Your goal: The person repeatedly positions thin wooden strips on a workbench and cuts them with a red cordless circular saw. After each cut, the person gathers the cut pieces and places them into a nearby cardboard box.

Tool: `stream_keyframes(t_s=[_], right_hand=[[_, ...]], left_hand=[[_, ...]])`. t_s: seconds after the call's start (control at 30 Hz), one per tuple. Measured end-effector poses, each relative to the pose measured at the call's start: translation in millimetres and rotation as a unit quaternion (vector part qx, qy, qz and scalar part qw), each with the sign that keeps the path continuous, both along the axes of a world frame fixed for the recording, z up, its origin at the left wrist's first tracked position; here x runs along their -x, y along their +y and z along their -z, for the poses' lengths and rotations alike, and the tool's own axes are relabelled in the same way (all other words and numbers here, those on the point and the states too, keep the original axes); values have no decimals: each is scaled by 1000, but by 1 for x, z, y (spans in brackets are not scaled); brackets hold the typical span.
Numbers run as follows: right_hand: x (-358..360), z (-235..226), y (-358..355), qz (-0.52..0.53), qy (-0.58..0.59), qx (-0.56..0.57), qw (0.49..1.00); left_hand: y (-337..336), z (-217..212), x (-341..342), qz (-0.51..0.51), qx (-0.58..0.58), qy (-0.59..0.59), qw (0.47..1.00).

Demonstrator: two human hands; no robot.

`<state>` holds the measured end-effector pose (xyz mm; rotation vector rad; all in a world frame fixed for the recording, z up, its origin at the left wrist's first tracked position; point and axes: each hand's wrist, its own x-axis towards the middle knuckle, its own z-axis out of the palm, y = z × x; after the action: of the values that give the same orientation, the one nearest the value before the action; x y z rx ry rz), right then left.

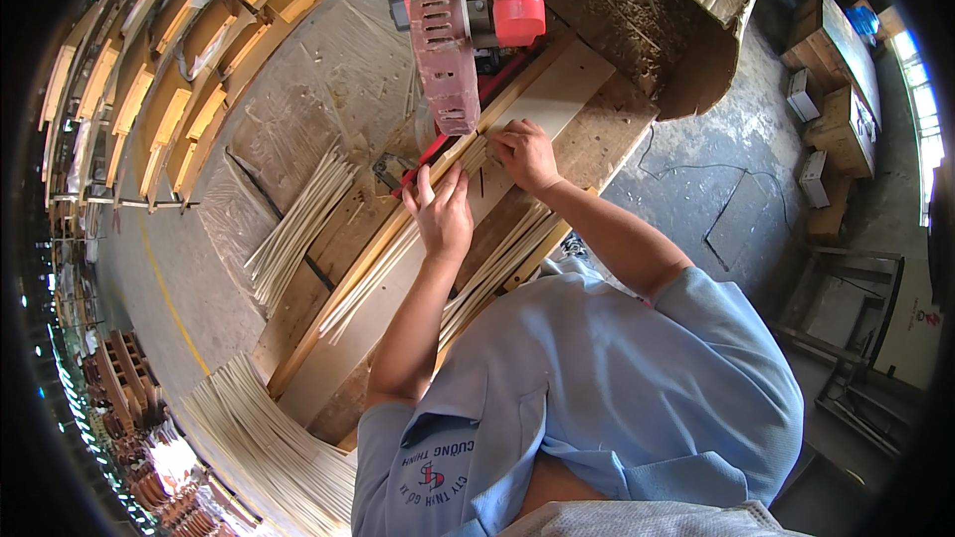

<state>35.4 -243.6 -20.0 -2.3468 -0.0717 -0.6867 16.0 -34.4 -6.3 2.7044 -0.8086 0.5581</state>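
Observation:
A miter saw with a dusty pinkish-red slotted guard and a red-and-black motor stands over a wooden bench. My left hand presses a bundle of thin pale wooden strips against the wooden fence, its fingers reaching toward the saw's red base. On the far side of the guard, my right hand has its fingers curled at the strips' other end. The blade and the strip ends near it are hidden by the guard and my fingers.
Loose strips lie left of the fence; more strips lie near my body. A large pile sits lower left. An open cardboard box stands behind the saw. Racks of curved wooden parts fill the upper left; wooden boxes stand right.

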Motion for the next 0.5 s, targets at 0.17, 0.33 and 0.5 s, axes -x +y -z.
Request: stream_keyframes(t_s=[0.17, 0.33, 0.5], right_hand=[[0, 0, 2, 8, 2, 18, 1000], [-1, 1, 1, -2, -19, 16, 1000], [1, -1, 0, -8, -9, 31, 999]], left_hand=[[-1, 0, 1, -5, -6, 4, 1000], [0, -1, 0, -1, -11, 1, 1000], [1, 0, 0, 0, -13, 0, 1000]])
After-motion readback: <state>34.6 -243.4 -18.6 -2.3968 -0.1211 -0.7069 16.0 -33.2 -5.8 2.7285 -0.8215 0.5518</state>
